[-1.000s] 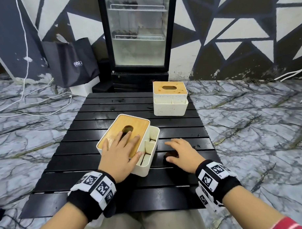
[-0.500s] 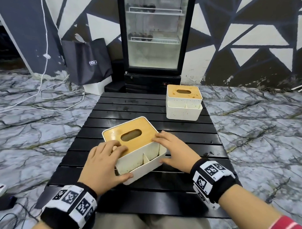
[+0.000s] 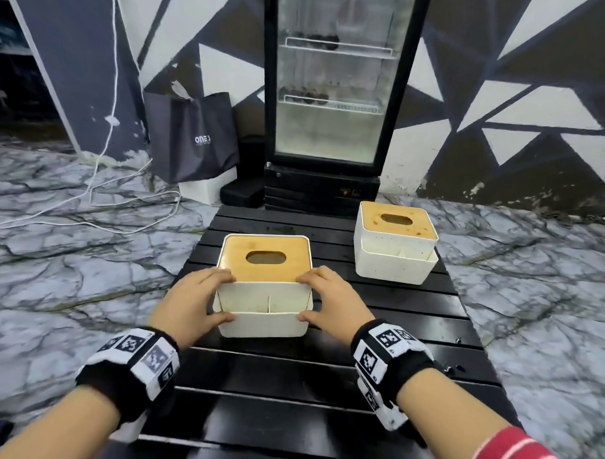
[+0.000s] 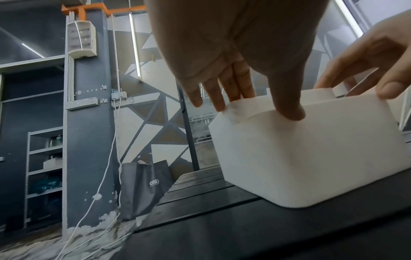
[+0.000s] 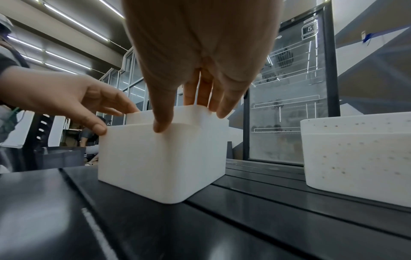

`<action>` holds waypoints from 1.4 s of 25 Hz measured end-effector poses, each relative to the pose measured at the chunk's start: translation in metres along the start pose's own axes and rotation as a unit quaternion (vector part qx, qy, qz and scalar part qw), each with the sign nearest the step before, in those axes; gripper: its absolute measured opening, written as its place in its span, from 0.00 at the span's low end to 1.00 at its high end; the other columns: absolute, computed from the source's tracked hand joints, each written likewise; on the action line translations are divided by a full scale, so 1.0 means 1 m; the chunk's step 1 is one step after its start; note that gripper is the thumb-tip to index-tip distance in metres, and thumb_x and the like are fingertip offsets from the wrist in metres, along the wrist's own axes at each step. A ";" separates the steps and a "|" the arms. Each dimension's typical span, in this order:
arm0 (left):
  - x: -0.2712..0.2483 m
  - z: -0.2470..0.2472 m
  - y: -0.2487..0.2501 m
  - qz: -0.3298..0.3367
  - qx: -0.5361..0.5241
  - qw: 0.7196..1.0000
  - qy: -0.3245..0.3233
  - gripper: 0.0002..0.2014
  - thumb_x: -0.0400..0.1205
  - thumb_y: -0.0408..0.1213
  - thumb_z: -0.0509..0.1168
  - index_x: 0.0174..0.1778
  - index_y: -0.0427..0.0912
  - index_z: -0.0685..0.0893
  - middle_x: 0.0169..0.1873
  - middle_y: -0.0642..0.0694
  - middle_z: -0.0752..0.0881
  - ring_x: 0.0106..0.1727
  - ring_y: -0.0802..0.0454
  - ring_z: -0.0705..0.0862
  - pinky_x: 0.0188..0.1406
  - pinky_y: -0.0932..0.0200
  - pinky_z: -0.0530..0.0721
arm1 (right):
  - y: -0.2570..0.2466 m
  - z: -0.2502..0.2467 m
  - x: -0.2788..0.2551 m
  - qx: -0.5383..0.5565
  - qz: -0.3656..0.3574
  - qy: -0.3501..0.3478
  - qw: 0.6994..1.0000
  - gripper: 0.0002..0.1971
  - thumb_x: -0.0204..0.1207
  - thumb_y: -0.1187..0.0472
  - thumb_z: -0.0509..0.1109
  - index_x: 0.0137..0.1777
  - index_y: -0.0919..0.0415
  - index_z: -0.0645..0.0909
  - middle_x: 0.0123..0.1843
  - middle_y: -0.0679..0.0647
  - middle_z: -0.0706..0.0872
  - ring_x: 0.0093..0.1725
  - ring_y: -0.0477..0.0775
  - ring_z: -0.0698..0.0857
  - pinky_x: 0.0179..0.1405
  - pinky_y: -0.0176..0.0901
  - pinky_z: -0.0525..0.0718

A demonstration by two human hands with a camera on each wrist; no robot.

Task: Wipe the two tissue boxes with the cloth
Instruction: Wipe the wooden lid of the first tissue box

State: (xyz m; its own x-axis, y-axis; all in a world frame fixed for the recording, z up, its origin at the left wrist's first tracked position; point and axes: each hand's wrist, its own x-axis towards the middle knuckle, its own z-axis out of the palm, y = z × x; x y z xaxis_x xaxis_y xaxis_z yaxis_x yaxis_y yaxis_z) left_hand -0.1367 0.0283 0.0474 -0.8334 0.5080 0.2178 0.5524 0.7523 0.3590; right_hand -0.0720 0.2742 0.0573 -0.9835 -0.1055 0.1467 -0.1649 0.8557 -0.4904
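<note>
The near tissue box (image 3: 265, 259), white with a bamboo lid and an oval slot, stands square on the black slatted table (image 3: 288, 400) with its open divided compartment facing me. My left hand (image 3: 214, 296) grips its left front corner, fingers on the side rim and thumb on the front wall. My right hand (image 3: 314, 298) grips the right front corner the same way. The wrist views show both thumbs on the white wall of the near tissue box (image 4: 311, 149) (image 5: 160, 154). The far tissue box (image 3: 394, 253) (image 5: 355, 149) stands untouched at the back right. No cloth shows in any view.
A glass-door fridge (image 3: 333, 93) stands just beyond the table's far edge. A dark shopping bag (image 3: 194, 136) leans against the wall to its left. White cables (image 3: 89, 204) trail over the marble floor on the left.
The near box has turned from a diagonal to square, compartment side toward me. My right hand left the table and took the box's right corner; my left hand slid off the lid to the left corner.
</note>
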 end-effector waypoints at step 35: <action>0.142 -0.012 -0.071 -0.003 0.010 1.000 -0.021 0.31 0.75 0.35 0.73 0.74 0.42 0.72 0.78 0.47 0.69 0.78 0.48 0.67 0.81 0.49 0.57 | 0.016 0.013 0.151 -0.040 0.037 0.041 0.998 0.30 0.70 0.57 0.74 0.72 0.57 0.70 0.66 0.51 0.73 0.68 0.50 0.69 0.63 0.38 0.69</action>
State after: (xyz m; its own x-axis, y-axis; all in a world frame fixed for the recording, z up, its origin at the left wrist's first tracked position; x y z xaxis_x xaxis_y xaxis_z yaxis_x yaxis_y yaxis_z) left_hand -0.2944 0.0415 0.0640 -0.8356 0.5200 0.1773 0.5478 0.7637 0.3415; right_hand -0.2238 0.2656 0.0601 -0.9831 -0.0019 0.1833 -0.0826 0.8973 -0.4336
